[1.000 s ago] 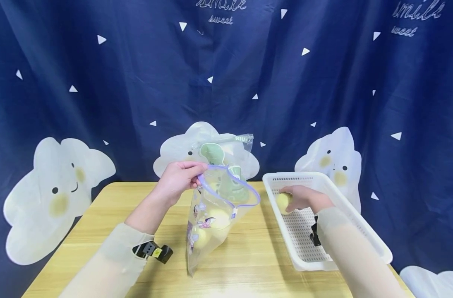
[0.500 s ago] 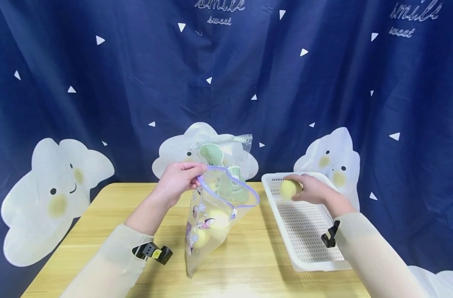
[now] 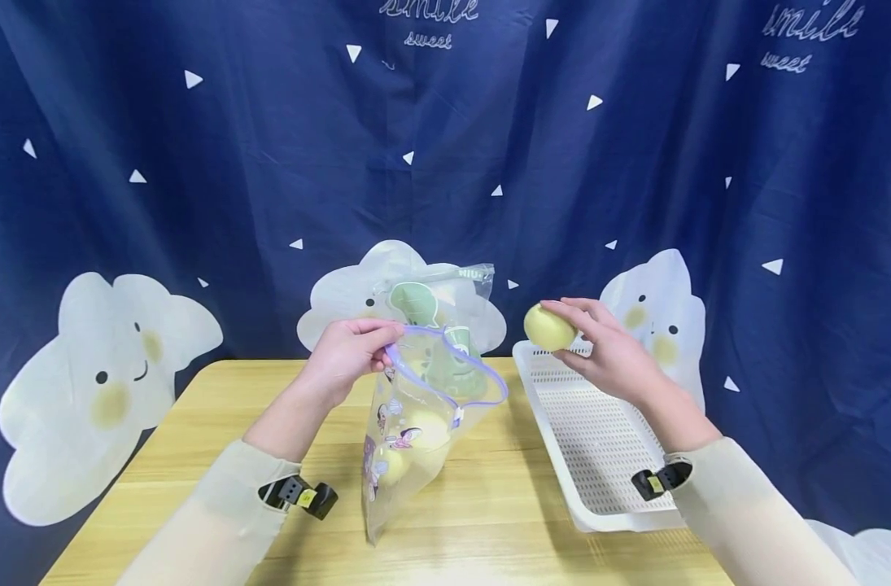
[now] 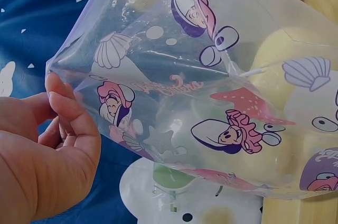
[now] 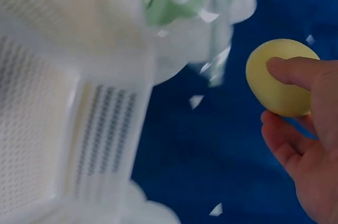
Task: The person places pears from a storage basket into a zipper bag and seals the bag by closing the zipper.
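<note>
My left hand [image 3: 350, 354] pinches the purple zip rim of a clear zip bag [image 3: 394, 415] printed with cartoon figures and shells. The bag's mouth gapes toward the right. Inside it, low down, lie round yellow fruits [image 3: 429, 435], seen through the plastic. In the left wrist view the thumb and fingers [image 4: 66, 110] hold the bag's edge. My right hand [image 3: 609, 350] grips a round pale-yellow fruit [image 3: 548, 327] between thumb and fingertips, raised above the far end of a white basket [image 3: 558, 456]. The right wrist view shows the thumb across this fruit [image 5: 280, 84].
The perforated basket stands on the right of the wooden table [image 3: 489, 521]. Behind the zip bag is another clear bag [image 3: 456, 366] with green prints. A dark blue curtain [image 3: 445, 203] with white clouds hangs beyond the table's far edge.
My right hand has lifted the yellow fruit up out of the basket, to above its far rim. The left hand keeps its hold on the zip bag, nearly unmoved.
</note>
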Action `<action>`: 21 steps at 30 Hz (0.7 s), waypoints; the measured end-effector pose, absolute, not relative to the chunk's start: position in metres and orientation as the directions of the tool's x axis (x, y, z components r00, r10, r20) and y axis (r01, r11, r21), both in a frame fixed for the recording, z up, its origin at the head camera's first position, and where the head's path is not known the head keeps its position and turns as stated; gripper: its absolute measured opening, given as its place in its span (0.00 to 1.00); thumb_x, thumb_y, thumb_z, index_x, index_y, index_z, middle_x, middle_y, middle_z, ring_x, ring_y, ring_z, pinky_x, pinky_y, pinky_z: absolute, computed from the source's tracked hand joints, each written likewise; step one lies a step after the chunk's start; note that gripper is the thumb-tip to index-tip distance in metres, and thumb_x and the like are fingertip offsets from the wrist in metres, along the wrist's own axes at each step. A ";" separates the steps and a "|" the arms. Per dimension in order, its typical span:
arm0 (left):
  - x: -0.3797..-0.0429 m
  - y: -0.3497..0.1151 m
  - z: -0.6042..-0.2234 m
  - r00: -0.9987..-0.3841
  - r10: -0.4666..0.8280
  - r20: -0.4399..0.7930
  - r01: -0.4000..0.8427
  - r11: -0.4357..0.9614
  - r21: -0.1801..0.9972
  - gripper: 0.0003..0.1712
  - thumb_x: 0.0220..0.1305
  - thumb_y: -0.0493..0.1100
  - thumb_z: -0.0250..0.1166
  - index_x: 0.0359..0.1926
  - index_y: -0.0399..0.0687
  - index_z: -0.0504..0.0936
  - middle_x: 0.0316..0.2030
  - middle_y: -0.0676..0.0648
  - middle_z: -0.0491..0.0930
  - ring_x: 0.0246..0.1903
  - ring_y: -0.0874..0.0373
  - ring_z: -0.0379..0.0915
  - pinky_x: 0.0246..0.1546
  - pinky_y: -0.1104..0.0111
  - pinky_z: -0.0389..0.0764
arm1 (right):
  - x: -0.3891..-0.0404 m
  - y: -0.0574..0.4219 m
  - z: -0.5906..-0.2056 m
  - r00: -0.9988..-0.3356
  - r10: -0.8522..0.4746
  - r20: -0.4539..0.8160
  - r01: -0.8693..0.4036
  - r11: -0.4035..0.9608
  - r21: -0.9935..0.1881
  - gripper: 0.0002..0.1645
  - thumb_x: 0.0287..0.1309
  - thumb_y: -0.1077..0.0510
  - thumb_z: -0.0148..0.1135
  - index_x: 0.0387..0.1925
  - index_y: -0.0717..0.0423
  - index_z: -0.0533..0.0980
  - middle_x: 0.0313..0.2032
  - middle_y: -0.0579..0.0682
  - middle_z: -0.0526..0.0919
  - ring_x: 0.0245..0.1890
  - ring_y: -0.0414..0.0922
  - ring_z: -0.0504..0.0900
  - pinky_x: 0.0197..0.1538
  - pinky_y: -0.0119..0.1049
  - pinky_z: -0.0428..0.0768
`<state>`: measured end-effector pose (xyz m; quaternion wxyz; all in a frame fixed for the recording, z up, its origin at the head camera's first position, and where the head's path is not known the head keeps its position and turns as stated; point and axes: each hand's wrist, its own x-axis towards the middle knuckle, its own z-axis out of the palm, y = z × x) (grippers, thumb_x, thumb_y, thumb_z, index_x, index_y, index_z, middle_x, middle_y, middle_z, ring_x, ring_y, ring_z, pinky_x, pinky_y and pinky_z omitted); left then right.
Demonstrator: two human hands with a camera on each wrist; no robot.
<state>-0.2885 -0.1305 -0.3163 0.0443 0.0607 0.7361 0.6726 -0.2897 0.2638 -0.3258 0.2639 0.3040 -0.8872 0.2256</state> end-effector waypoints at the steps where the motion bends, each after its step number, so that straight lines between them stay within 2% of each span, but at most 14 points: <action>1: -0.288 -0.131 -0.316 -0.989 0.148 0.016 0.029 0.086 0.996 0.21 0.77 0.42 0.70 0.61 0.30 0.86 0.25 0.55 0.80 0.25 0.66 0.74 0.31 0.80 0.81 | -0.287 0.258 -0.322 -0.650 -0.430 0.626 -0.677 0.702 -0.221 0.45 0.55 0.71 0.81 0.73 0.47 0.77 0.67 0.63 0.79 0.68 0.65 0.81 0.62 0.67 0.84; 5: -0.287 -0.131 -0.316 -0.989 0.146 0.014 0.027 0.082 0.996 0.21 0.77 0.42 0.70 0.61 0.29 0.86 0.25 0.56 0.80 0.25 0.67 0.73 0.31 0.80 0.81 | -0.275 0.237 -0.311 -0.555 -0.485 0.676 -0.745 0.652 -0.144 0.46 0.53 0.73 0.82 0.72 0.48 0.78 0.67 0.64 0.79 0.67 0.65 0.82 0.61 0.64 0.87; 7: -0.287 -0.131 -0.316 -0.989 0.147 0.016 0.029 0.086 0.996 0.21 0.77 0.42 0.70 0.61 0.29 0.86 0.24 0.56 0.79 0.24 0.67 0.73 0.31 0.79 0.80 | -0.269 0.228 -0.306 -0.529 -0.515 0.675 -0.768 0.629 -0.121 0.47 0.53 0.73 0.82 0.72 0.47 0.77 0.68 0.63 0.78 0.67 0.64 0.83 0.59 0.61 0.88; 14: -0.287 -0.130 -0.316 -0.989 0.148 0.026 0.043 0.112 0.993 0.21 0.77 0.44 0.70 0.60 0.29 0.86 0.22 0.57 0.77 0.23 0.67 0.72 0.31 0.77 0.79 | -0.256 0.200 -0.298 -0.469 -0.580 0.666 -0.815 0.576 -0.072 0.47 0.53 0.70 0.84 0.72 0.45 0.77 0.69 0.59 0.78 0.65 0.59 0.86 0.55 0.52 0.91; 21: -0.286 -0.129 -0.316 -0.989 0.143 0.030 0.047 0.119 0.992 0.20 0.77 0.44 0.70 0.58 0.31 0.87 0.22 0.57 0.77 0.23 0.67 0.72 0.31 0.77 0.78 | -0.250 0.182 -0.297 -0.447 -0.639 0.626 -0.844 0.533 -0.059 0.46 0.55 0.61 0.86 0.74 0.43 0.76 0.69 0.54 0.79 0.63 0.52 0.87 0.53 0.46 0.91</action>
